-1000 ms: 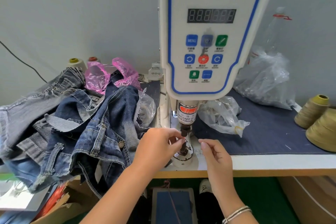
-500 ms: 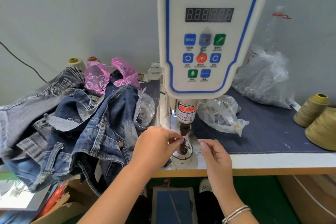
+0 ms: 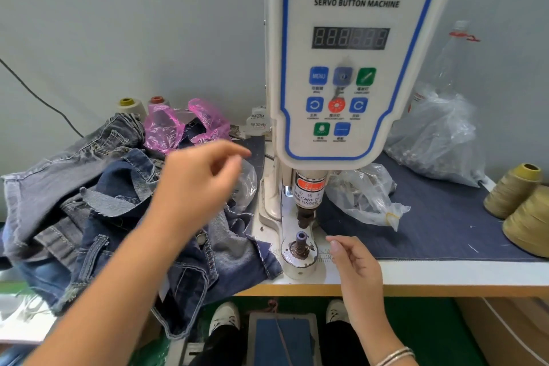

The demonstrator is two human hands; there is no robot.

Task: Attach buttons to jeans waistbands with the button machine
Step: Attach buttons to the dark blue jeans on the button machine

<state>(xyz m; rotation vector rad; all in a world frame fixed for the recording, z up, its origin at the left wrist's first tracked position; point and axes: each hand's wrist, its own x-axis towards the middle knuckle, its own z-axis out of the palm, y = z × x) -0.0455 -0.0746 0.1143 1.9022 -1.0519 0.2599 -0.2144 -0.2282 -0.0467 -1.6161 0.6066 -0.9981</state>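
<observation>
The white servo button machine [image 3: 350, 62] stands at the middle of the table. Its ram [image 3: 303, 214] hangs above the lower die [image 3: 300, 242], which carries a small dark part on top. A heap of blue and grey jeans [image 3: 98, 211] lies to the left of the machine. My left hand [image 3: 202, 184] is blurred, raised over the jeans pile, fingers loosely curled and apart with nothing seen in them. My right hand [image 3: 355, 261] rests at the table's front edge just right of the die, fingers curled with thumb and forefinger pinched; I cannot make out anything between them.
Clear bags of metal parts lie right of the machine [image 3: 365, 199] and by the wall [image 3: 436, 142]. Tan thread cones [image 3: 517, 205] stand at far right. A pink bag [image 3: 184, 125] and two spools [image 3: 127, 105] sit behind the jeans. A foot pedal [image 3: 282, 336] lies under the table between my shoes.
My left hand has left the die and swung up and left over the jeans pile. The die is now uncovered. My right hand has stayed nearly in place.
</observation>
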